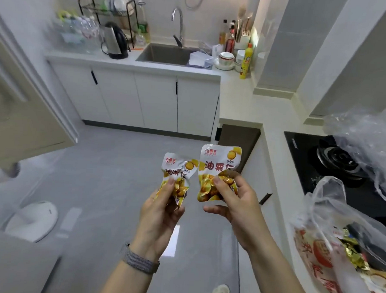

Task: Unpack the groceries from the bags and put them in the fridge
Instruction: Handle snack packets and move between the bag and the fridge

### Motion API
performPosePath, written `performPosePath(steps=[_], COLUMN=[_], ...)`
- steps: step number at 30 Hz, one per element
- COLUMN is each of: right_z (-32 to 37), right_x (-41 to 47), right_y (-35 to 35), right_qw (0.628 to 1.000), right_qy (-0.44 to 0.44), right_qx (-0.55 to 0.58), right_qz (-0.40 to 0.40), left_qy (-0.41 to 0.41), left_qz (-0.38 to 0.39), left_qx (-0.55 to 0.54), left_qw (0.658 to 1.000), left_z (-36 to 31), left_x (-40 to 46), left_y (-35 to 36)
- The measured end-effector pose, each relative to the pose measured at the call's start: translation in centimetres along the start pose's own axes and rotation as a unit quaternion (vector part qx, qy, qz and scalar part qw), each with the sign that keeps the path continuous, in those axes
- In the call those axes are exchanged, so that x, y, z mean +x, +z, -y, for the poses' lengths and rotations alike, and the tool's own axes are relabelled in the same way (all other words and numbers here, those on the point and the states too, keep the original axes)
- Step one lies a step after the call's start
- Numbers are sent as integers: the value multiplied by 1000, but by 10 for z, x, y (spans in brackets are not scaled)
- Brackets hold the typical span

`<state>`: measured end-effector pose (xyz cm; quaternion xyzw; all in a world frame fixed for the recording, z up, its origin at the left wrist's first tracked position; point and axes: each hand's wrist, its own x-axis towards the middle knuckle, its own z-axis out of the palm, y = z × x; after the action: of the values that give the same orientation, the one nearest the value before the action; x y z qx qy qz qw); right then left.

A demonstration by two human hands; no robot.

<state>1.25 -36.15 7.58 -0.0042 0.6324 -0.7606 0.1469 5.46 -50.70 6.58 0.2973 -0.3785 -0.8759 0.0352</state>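
While both hands are held up over the grey floor, each one grips a snack packet, so there are two packets. The left hand pinches the smaller-looking left packet between thumb and fingers. The right hand pinches the right packet the same way, with the thumb on its front. Both packets stand tall, long side up and down, with the printed top ends pointing up and away. The left packet is crumpled and leans a little to the left. The two packets are just beside each other, and it is hard to tell if their edges touch. Fingers hide the bottom parts of both.

One grey band sits on the left wrist.

Two plastic bags are on the right. The near bag holds shiny wrapped things and is cut off by the edge. The far bag is clear, sits over the black stove, and what is inside is hard to make out.

Across the room is one sink, one tap and one kettle. The left side is blurry. One pale door there is cut off.
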Motion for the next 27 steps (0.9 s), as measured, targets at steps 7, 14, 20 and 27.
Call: performPosePath(steps=[7, 14, 20, 27], right_z=[-18, -31, -42, -47], right_x=[-32, -62, -63, -31], right_y=[96, 185, 241, 307], right_qw=[994, 977, 960, 942], right_qy=[-4, 5, 44, 75], right_qx=[-26, -43, -48, -49], right_qz=[101, 207, 273, 324], left_qy=[79, 169, 210, 236], left_qz=[-20, -92, -149, -204], left_qx=[-42, -63, -106, -126], left_qw=[996, 979, 960, 942], left_z=[-43, -77, -103, -137], left_x=[-49, -97, -107, -90], left_y=[-92, -177, -220, -249])
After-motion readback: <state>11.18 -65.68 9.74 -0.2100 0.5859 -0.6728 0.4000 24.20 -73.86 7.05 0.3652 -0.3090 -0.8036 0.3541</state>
